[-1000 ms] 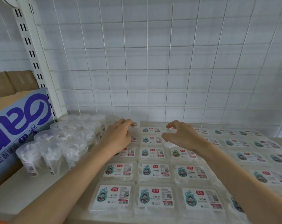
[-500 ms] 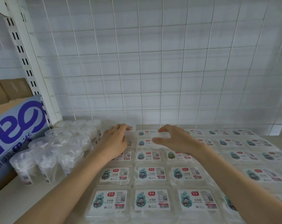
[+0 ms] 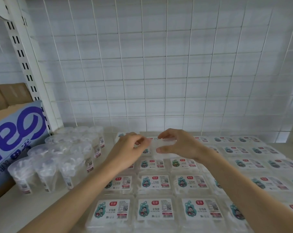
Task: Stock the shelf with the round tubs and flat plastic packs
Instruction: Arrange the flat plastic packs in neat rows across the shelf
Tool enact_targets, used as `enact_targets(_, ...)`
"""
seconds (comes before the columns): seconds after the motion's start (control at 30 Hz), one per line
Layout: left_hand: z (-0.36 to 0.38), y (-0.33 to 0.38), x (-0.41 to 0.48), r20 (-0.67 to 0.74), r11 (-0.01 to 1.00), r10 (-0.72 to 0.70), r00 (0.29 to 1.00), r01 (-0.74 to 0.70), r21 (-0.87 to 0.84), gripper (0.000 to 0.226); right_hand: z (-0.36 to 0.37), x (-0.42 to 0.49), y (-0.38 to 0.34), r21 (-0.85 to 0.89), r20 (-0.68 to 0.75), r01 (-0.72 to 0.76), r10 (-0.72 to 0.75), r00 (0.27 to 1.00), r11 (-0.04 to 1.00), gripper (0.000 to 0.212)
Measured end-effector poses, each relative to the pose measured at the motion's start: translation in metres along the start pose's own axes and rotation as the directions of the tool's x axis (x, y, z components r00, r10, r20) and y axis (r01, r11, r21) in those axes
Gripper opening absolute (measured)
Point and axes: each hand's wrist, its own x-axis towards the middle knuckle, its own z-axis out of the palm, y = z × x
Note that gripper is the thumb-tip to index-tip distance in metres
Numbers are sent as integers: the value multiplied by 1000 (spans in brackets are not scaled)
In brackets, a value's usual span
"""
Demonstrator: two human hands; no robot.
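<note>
Flat clear plastic packs [image 3: 155, 182] with white labels lie in rows across the shelf [image 3: 11, 211]. Clear round tubs [image 3: 48, 167] stand grouped at the left. Over the back rows, my right hand [image 3: 179, 145] holds one flat pack [image 3: 160, 147] between thumb and fingers, lifted a little above the packs below. My left hand [image 3: 127, 152] pinches the same pack's left edge with curled fingers. The pack's label is hidden.
A white wire grid [image 3: 150, 73] backs the shelf. A slotted white upright [image 3: 24, 64] stands at the left. A blue-and-white printed box [image 3: 13, 132] and a brown carton [image 3: 8, 93] sit left of the tubs. Bare shelf shows at the front left.
Both hands have drawn together over the back rows. A flat pack that lay there now sits lifted between them. The view has tilted up slightly.
</note>
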Motion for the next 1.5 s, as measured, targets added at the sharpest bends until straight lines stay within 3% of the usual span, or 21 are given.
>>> enact_targets(0.27, 3, 3, -2, 127, 993, -101, 987, 109, -55, 31, 0, 7, 8, 314, -120, 44, -6, 993, 948, 34)
enact_targets(0.5, -7, 8, 0, 9, 925, -168, 986, 161, -345, 18, -5, 7, 5, 460, -220, 15, 98, 971, 888, 21)
enact_targets(0.7, -12, 6, 1, -76, 883, -181, 980, 128, -452, 21, -3, 1, 1, 415, -133, -17, 79, 988, 910, 2)
enact_targets(0.87, -12, 4, 1, -88, 883, -180, 980, 122, -452, 22, -3, 1, 0, 532, -95, 13, 45, 994, 847, 20)
enact_targets(1.03, -13, 3, 4, -95, 823, -357, 929, 264, -503, 40, -2, 0, 0, 522, -112, 36, 27, 993, 852, 25)
enact_targets(1.2, -18, 11, 2, 108, 751, -371, 922, 367, -549, 29, 0, 2, 4, 520, -111, 78, -22, 994, 851, 33)
enact_targets(1.3, -17, 14, 1, 129, 727, -324, 937, 334, -600, 25, 0, 3, 5, 539, -140, 112, -43, 989, 835, 36)
enact_targets(1.37, -18, 15, 1, 105, 709, -301, 948, 296, -640, 22, 0, 4, 4, 601, -128, 112, -43, 991, 791, 36)
enact_targets(1.5, -17, 11, 0, 26, 772, -221, 975, 192, -606, 31, -2, 6, 3, 789, -51, 20, 32, 998, 614, 34)
